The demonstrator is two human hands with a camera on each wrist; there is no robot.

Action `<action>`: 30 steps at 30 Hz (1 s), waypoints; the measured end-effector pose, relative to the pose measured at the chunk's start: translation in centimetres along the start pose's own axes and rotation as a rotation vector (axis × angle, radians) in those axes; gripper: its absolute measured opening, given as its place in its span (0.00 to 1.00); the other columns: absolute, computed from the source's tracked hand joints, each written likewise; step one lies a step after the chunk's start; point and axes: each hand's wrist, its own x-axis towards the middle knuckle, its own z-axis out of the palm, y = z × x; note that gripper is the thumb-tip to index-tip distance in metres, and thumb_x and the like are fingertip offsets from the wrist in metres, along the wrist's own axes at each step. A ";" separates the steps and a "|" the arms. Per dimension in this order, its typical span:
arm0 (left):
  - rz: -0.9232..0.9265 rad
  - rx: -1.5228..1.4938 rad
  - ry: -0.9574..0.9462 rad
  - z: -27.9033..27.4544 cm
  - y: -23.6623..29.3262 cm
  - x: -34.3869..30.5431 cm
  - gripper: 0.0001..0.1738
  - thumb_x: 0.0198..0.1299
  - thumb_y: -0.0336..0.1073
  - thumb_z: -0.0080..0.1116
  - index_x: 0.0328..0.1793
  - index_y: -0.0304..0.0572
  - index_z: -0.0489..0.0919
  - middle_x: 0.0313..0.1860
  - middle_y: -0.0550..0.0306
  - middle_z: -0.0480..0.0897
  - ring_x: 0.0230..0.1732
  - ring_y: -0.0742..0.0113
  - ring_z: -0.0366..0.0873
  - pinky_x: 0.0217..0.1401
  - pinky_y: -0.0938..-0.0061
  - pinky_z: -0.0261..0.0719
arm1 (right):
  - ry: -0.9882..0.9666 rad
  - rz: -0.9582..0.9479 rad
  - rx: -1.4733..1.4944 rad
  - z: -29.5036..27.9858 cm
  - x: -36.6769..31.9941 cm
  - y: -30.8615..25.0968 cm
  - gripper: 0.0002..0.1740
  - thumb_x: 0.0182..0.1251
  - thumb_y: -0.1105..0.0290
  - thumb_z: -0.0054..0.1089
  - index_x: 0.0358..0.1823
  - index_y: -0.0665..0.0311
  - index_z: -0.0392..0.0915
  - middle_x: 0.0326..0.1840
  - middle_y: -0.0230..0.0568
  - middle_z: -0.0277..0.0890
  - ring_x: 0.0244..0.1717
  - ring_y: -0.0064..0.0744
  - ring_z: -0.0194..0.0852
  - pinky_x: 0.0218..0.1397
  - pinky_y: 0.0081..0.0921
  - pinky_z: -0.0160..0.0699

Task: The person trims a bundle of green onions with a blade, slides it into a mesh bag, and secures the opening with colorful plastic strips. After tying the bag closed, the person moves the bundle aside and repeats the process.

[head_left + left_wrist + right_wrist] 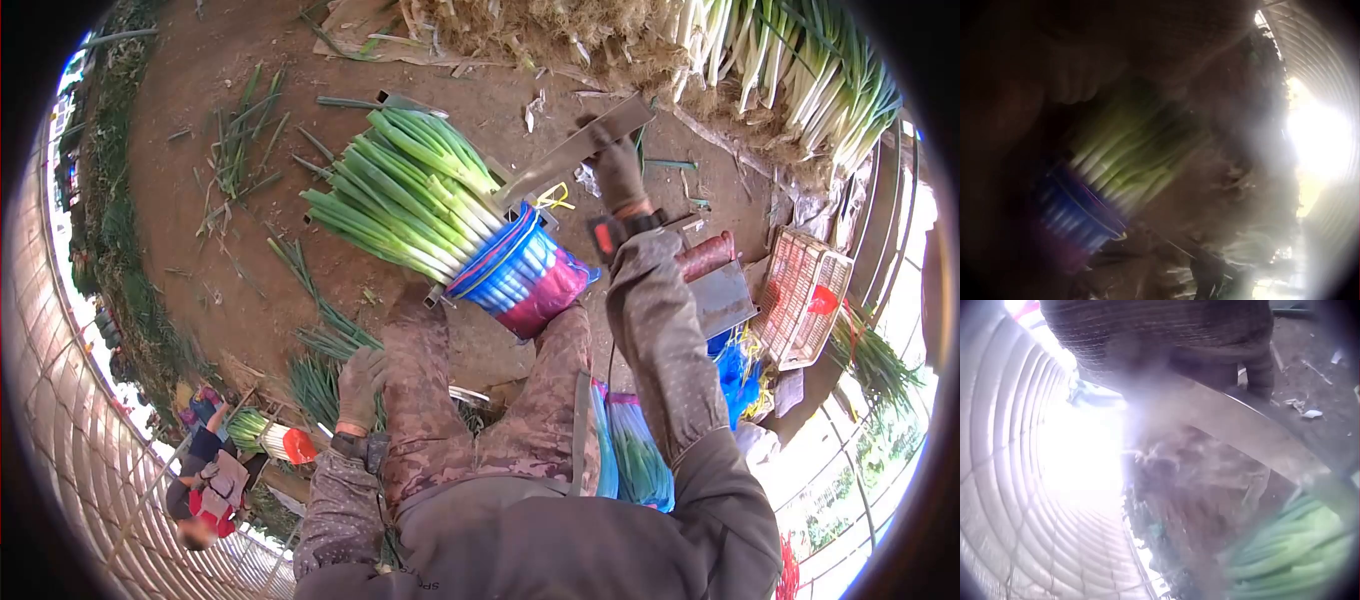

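A thick bundle of long green onions (410,190) lies across in front of the knees, leaves toward the far left. Its white ends sit in a blue and pink clear bag (525,275), which is close over the thighs. My gloved right hand (617,175) grips a long flat metal blade (575,150) just beyond the bundle. In the right wrist view, the blade (1241,422) reaches from the glove toward the leaves. My gloved left hand (362,388) is beside the left thigh, fingers relaxed and holding nothing. The left wrist view is dark and blurred, showing the bagged bundle (1129,162).
Large piles of green onions (790,70) lie at the far right. A pink plastic crate (805,295) stands at right, bagged onions (640,455) by the right hip. Loose leaves (240,140) litter the dirt floor. Another person (215,480) sits at lower left beside a bundle.
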 end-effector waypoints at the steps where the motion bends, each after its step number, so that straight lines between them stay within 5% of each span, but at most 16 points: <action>1: -0.046 -0.048 0.041 -1.4 -1.3 1.8 0.44 0.74 0.62 0.52 0.79 0.30 0.62 0.71 0.40 0.74 0.69 0.50 0.76 0.74 0.58 0.72 | 0.037 0.072 0.080 -1.4 2.0 0.7 0.18 0.75 0.58 0.60 0.59 0.60 0.81 0.51 0.35 0.83 0.49 0.30 0.82 0.52 0.33 0.82; 4: -0.141 -0.254 0.086 -4.4 -2.0 8.8 0.31 0.79 0.48 0.47 0.77 0.33 0.64 0.70 0.43 0.75 0.69 0.53 0.77 0.72 0.63 0.75 | 0.121 0.195 0.157 -5.6 7.4 4.7 0.19 0.75 0.60 0.61 0.61 0.59 0.76 0.51 0.36 0.82 0.50 0.35 0.83 0.52 0.37 0.85; 7: -0.201 -0.267 0.152 -5.4 -1.0 19.0 0.37 0.79 0.56 0.42 0.81 0.35 0.59 0.75 0.41 0.70 0.74 0.49 0.71 0.76 0.58 0.70 | 0.149 0.247 0.159 -6.3 9.3 8.0 0.19 0.75 0.61 0.61 0.62 0.61 0.74 0.53 0.38 0.81 0.50 0.37 0.83 0.53 0.38 0.86; 8: -0.166 -0.321 0.013 -6.6 -1.4 22.2 0.42 0.77 0.62 0.40 0.84 0.36 0.54 0.81 0.41 0.61 0.80 0.44 0.62 0.80 0.50 0.64 | 0.158 0.270 0.172 -6.6 9.8 10.3 0.18 0.76 0.62 0.60 0.61 0.62 0.74 0.53 0.39 0.80 0.51 0.37 0.83 0.54 0.39 0.86; 11: -0.254 -0.448 0.161 -7.2 -1.4 30.9 0.42 0.76 0.60 0.41 0.85 0.39 0.52 0.84 0.42 0.57 0.82 0.41 0.56 0.80 0.41 0.62 | -0.122 0.024 -0.156 -7.0 12.3 18.4 0.18 0.76 0.64 0.60 0.61 0.63 0.74 0.52 0.39 0.80 0.50 0.35 0.82 0.53 0.37 0.85; 15: -0.800 -2.461 0.049 -7.1 -4.0 34.2 0.41 0.75 0.55 0.46 0.85 0.39 0.53 0.83 0.42 0.58 0.81 0.41 0.56 0.78 0.35 0.63 | -0.111 0.448 0.121 -3.5 13.5 21.3 0.18 0.75 0.65 0.61 0.59 0.68 0.74 0.49 0.37 0.78 0.47 0.30 0.81 0.49 0.31 0.83; 17: -0.933 -3.500 0.057 -6.4 -5.0 35.1 0.40 0.74 0.52 0.48 0.84 0.39 0.53 0.83 0.42 0.58 0.81 0.40 0.56 0.77 0.32 0.64 | -0.152 0.513 0.070 -3.0 14.4 22.9 0.13 0.78 0.63 0.58 0.52 0.64 0.75 0.43 0.32 0.77 0.41 0.28 0.79 0.47 0.30 0.81; 19: -0.832 -3.264 0.035 -5.8 -4.8 35.6 0.38 0.73 0.46 0.51 0.84 0.42 0.55 0.83 0.43 0.57 0.81 0.38 0.56 0.74 0.29 0.66 | -0.274 0.576 0.150 -5.2 15.1 25.7 0.19 0.76 0.65 0.61 0.60 0.71 0.73 0.48 0.42 0.79 0.46 0.35 0.83 0.51 0.32 0.85; 21: -1.040 -3.259 0.004 -5.1 -3.6 35.3 0.41 0.68 0.42 0.57 0.85 0.47 0.56 0.82 0.42 0.58 0.80 0.36 0.57 0.68 0.24 0.71 | -0.389 0.575 0.217 -5.5 15.2 25.7 0.20 0.76 0.64 0.59 0.60 0.70 0.73 0.50 0.44 0.80 0.48 0.38 0.85 0.53 0.33 0.86; 23: -0.870 -2.869 -0.073 -6.3 -4.1 35.6 0.40 0.68 0.46 0.58 0.84 0.46 0.58 0.81 0.43 0.60 0.79 0.37 0.58 0.68 0.25 0.71 | -0.371 0.694 0.021 -4.4 14.9 23.8 0.20 0.78 0.68 0.54 0.66 0.70 0.71 0.58 0.48 0.78 0.50 0.42 0.86 0.57 0.37 0.87; 25: -1.140 -3.380 0.137 -6.4 -4.0 35.3 0.40 0.68 0.47 0.57 0.83 0.46 0.59 0.81 0.44 0.61 0.79 0.38 0.59 0.70 0.27 0.70 | -0.523 0.669 -0.091 -4.1 14.1 22.6 0.21 0.78 0.70 0.53 0.68 0.70 0.70 0.60 0.47 0.77 0.50 0.41 0.86 0.57 0.39 0.88; 26: -0.885 -2.464 0.091 -6.4 -3.5 35.2 0.38 0.72 0.51 0.52 0.84 0.49 0.58 0.81 0.46 0.61 0.79 0.43 0.60 0.75 0.34 0.64 | -0.807 0.279 -0.604 -3.8 13.9 21.4 0.22 0.78 0.73 0.52 0.69 0.70 0.69 0.62 0.46 0.77 0.52 0.39 0.86 0.57 0.37 0.87; 27: -0.490 -1.593 -0.057 -6.4 -2.9 35.2 0.37 0.75 0.55 0.48 0.85 0.51 0.56 0.81 0.48 0.61 0.79 0.48 0.60 0.80 0.41 0.58 | -0.788 0.293 -0.545 -3.6 13.5 20.2 0.21 0.78 0.74 0.50 0.69 0.71 0.68 0.64 0.47 0.75 0.57 0.42 0.83 0.61 0.36 0.85; 28: -0.287 -0.655 0.007 -6.6 -2.5 35.2 0.36 0.79 0.58 0.43 0.86 0.54 0.55 0.82 0.50 0.61 0.80 0.52 0.61 0.85 0.47 0.53 | -0.770 0.305 -0.484 -3.2 13.0 18.9 0.21 0.78 0.74 0.47 0.69 0.72 0.67 0.65 0.49 0.74 0.61 0.45 0.81 0.64 0.35 0.83; 30: -0.215 -0.174 0.029 -7.3 -1.8 34.6 0.37 0.78 0.60 0.44 0.85 0.51 0.56 0.81 0.52 0.63 0.79 0.54 0.62 0.82 0.50 0.55 | -0.576 0.486 -0.204 -2.1 11.2 16.4 0.21 0.81 0.70 0.45 0.69 0.72 0.66 0.69 0.50 0.72 0.68 0.47 0.76 0.70 0.35 0.79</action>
